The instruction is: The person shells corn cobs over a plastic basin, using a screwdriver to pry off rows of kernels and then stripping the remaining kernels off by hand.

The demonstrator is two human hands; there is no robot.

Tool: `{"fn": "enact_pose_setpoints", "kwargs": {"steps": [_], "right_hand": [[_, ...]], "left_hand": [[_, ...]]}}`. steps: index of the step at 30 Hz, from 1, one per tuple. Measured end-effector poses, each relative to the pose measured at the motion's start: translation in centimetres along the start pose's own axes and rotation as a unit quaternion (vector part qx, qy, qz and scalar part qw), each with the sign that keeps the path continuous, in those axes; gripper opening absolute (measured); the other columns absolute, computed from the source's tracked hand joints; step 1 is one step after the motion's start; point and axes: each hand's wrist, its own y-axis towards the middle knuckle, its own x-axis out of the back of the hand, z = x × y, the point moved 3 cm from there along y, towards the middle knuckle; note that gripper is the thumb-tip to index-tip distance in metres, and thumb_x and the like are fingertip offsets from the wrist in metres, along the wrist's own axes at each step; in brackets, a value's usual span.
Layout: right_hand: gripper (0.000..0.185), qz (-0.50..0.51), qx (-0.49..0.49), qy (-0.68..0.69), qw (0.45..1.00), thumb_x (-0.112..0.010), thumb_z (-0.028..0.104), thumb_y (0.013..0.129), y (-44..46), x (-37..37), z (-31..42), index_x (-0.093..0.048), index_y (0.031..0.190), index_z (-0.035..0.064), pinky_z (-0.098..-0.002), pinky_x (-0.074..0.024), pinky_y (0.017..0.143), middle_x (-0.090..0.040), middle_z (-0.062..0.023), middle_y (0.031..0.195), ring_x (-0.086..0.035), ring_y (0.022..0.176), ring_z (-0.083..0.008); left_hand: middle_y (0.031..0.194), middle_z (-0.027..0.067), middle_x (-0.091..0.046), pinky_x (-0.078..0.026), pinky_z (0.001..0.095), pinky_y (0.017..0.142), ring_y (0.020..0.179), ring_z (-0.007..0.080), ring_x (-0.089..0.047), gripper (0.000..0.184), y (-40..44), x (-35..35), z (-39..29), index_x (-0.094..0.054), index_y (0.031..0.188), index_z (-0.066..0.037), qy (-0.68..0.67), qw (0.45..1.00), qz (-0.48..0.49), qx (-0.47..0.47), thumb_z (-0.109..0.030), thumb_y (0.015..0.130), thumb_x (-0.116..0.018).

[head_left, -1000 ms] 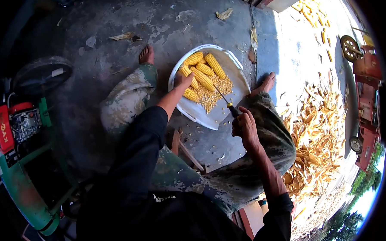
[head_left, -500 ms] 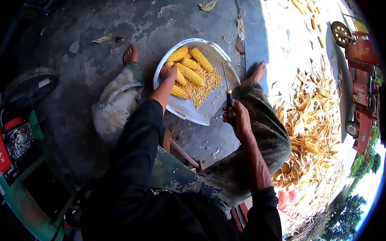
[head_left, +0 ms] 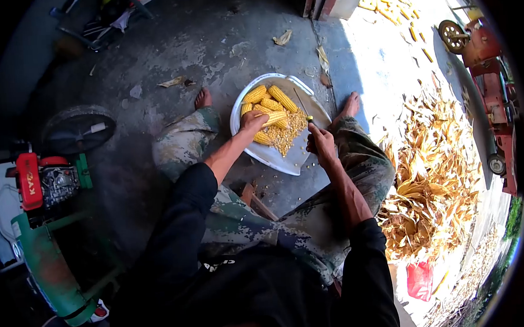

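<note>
So here's our setup: we've got a pale, round, shallow basin (head_left: 317, 107) on the grey concrete floor (head_left: 169, 56), a touch past 12 o'clock from the middle of the view and right between our camouflage trouser legs (head_left: 356, 171). Our left hand (head_left: 252, 120) comes in at the basin's 9 o'clock, thumb and fingers pinching one end of a plump yellow corn cob (head_left: 273, 117), which points out toward 3 o'clock above the rest. More yellow cobs (head_left: 256, 95) are heaped under and around it, mostly toward 10 and 11 o'clock, and loose golden kernels (head_left: 289, 140) spread toward 5.

Our right hand (head_left: 321, 142) is at the basin's 4 o'clock edge, fingers curled tight round the handle of a screwdriver (head_left: 310, 119) with a yellow-and-black grip and a thin metal shaft. The shaft slants up toward 11 o'clock; we can't tell if its tip touches anything.

Around us: a big pile of dry tan husks (head_left: 426, 185) in the sun at 3 o'clock, a bright red bag (head_left: 420, 280) at 4, and a green metal machine (head_left: 47, 260) with a red-covered engine (head_left: 29, 180) over by 8 to 9.
</note>
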Motion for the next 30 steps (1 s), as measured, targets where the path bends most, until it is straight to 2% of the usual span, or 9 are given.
{"fn": "enact_pose_setpoints", "kwargs": {"steps": [2, 8, 10, 12, 14, 20, 23, 25, 30], "right_hand": [[0.038, -0.001, 0.004, 0.014, 1.0, -0.064, 0.033, 0.093, -0.9, -1.3, 0.2, -0.056, 0.1, -0.0031, -0.0319, -0.056, 0.056, -0.065, -0.013, 0.084, -0.064, 0.062, -0.0195], [0.037, 0.086, 0.033, 0.095, 0.991, -0.062, 0.03, 0.094, -2.6, -3.1, 0.5, -0.054, 0.108, -0.0028, -0.038, -0.0608, 0.07, -0.066, -0.0132, 0.097, -0.068, 0.073, -0.0234], [0.035, 0.076, 0.026, 0.103, 0.991, -0.064, 0.028, 0.092, -3.1, -3.2, 0.8, -0.055, 0.109, -0.0008, -0.0386, -0.0605, 0.072, -0.065, -0.0106, 0.095, -0.068, 0.079, -0.0238], [0.022, 0.133, 0.387, -0.356, 0.84, -0.065, 0.006, 0.088, -4.9, -2.6, 2.2, -0.057, 0.107, -0.002, -0.0387, -0.0593, 0.08, -0.063, -0.0122, 0.101, -0.067, 0.09, -0.0237], [0.031, 0.195, 0.208, -0.131, 0.949, -0.067, -0.008, 0.081, -3.5, -2.3, 0.7, -0.056, 0.11, -0.0032, -0.0375, -0.0583, 0.084, -0.063, -0.0132, 0.106, -0.067, 0.095, -0.0237], [0.041, 0.194, 0.3, -0.325, 0.876, -0.067, -0.014, 0.077, -4.4, -2.3, 1.2, -0.055, 0.115, -0.0034, -0.0354, -0.056, 0.089, -0.062, -0.0143, 0.113, -0.066, 0.104, -0.0256], [0.034, 0.193, 0.319, -0.366, 0.853, -0.063, -0.007, 0.084, -5.3, -2.9, 2.1, -0.054, 0.116, -0.0018, -0.0362, -0.0565, 0.087, -0.063, -0.0131, 0.113, -0.066, 0.102, -0.0265], [0.029, 0.159, -0.033, 0.09, 0.983, -0.061, 0.005, 0.089, -4.0, -2.7, 0.5, -0.052, 0.116, -0.0008, -0.0348, -0.0574, 0.082, -0.063, -0.013, 0.109, -0.067, 0.095, -0.0263], [0.03, 0.065, 0.035, -0.076, 0.994, -0.063, 0.018, 0.089, -3.8, -1.5, 0.0, -0.053, 0.11, -0.0007, -0.0293, -0.0544, 0.058, -0.064, -0.0105, 0.087, -0.063, 0.066, -0.0175]], "left_hand": [[0.109, 0.0108, -0.062, -0.059, 0.0354, 0.082, 0.098, 0.0206, -0.064, 0.034, -2.4, -1.2, -0.5, -0.056, 0.11, 0.0, -0.072, 0.997, 0.032, 0.0, -0.018, 0.083, -0.065], [0.118, 0.0063, -0.057, -0.056, 0.0368, 0.092, 0.111, 0.0202, -0.059, 0.034, -10.2, -5.5, -2.3, -0.051, 0.117, -0.006, -0.231, 0.957, 0.165, 0.054, -0.011, 0.086, -0.063], [0.126, 0.0076, -0.052, -0.056, 0.0356, 0.092, 0.115, 0.0198, -0.056, 0.052, -10.9, -5.7, -0.9, -0.042, 0.128, -0.009, -0.181, 0.968, 0.172, -0.029, -0.006, 0.082, -0.065], [0.136, 0.0107, -0.044, -0.047, 0.0336, 0.099, 0.126, 0.0217, -0.046, 0.08, -11.3, -5.7, -0.3, -0.03, 0.145, -0.009, -0.094, 0.973, 0.173, -0.121, -0.003, 0.076, -0.069], [0.134, 0.0114, -0.045, -0.041, 0.0324, 0.104, 0.127, 0.0231, -0.045, 0.082, -11.2, -5.7, 0.5, -0.033, 0.145, -0.007, -0.03, 0.971, 0.171, -0.163, -0.005, 0.073, -0.072], [0.12, 0.012, -0.055, -0.048, 0.0321, 0.089, 0.107, 0.0207, -0.055, 0.072, -10.6, -6.0, 0.5, -0.042, 0.136, 0.0, 0.219, 0.922, 0.086, -0.309, -0.012, 0.073, -0.076], [0.11, 0.0086, -0.06, -0.052, 0.0292, 0.076, 0.089, 0.0183, -0.062, 0.062, -10.0, -6.7, 1.5, -0.047, 0.132, -0.001, 0.107, 0.958, 0.084, -0.252, -0.019, 0.08, -0.076], [0.103, 0.0064, -0.063, -0.055, 0.0272, 0.063, 0.074, 0.0144, -0.064, 0.05, -10.2, -7.2, 1.9, -0.052, 0.127, -0.003, -0.076, 0.987, 0.124, -0.065, -0.029, 0.088, -0.07], [0.088, 0.0077, -0.066, -0.058, 0.0292, 0.059, 0.069, 0.0162, -0.066, 0.036, -7.1, -6.2, 3.4, -0.057, 0.113, -0.006, -0.252, 0.951, 0.132, 0.118, -0.036, 0.093, -0.059]]}}
